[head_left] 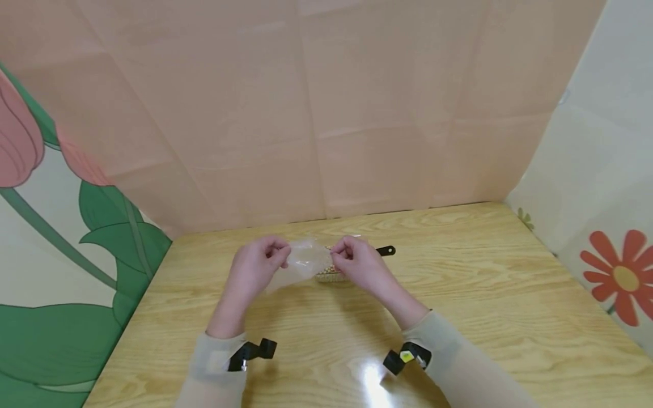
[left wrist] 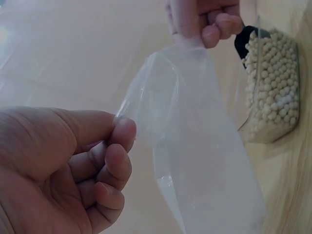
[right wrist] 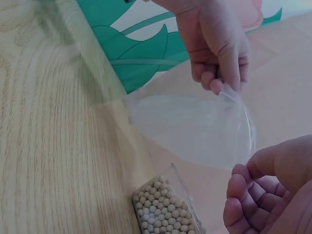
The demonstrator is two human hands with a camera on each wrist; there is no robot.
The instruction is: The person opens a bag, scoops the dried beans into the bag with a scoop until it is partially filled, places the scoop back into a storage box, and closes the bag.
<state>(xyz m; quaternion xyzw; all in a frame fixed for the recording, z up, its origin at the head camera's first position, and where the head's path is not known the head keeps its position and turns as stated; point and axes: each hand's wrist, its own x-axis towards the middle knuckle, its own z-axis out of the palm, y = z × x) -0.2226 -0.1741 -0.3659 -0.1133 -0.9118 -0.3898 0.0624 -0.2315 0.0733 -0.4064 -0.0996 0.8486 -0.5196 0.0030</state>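
Observation:
A clear plastic bag (head_left: pixel 304 259) is stretched in the air between both hands above the table. My left hand (head_left: pixel 255 264) pinches one edge of its rim between thumb and forefinger. Opposite it, the right hand (head_left: pixel 361 265) pinches the other edge the same way. In the left wrist view the bag (left wrist: pixel 204 146) hangs limp, with nothing visible inside. Behind the right hand stands a clear box (head_left: pixel 331 277) on the table, partly hidden by that hand. Small round beige balls (right wrist: pixel 165 209), like dried beans, fill much of it. A black handle (head_left: pixel 386 250) sticks out past its right side.
The wooden table (head_left: pixel 459 283) runs back to a pink cloth (head_left: pixel 357 141) at the rear. Painted panels with flowers and leaves border the left (head_left: pixel 41 340) and right (head_left: pixel 602 198) sides. Each wrist carries a black camera mount.

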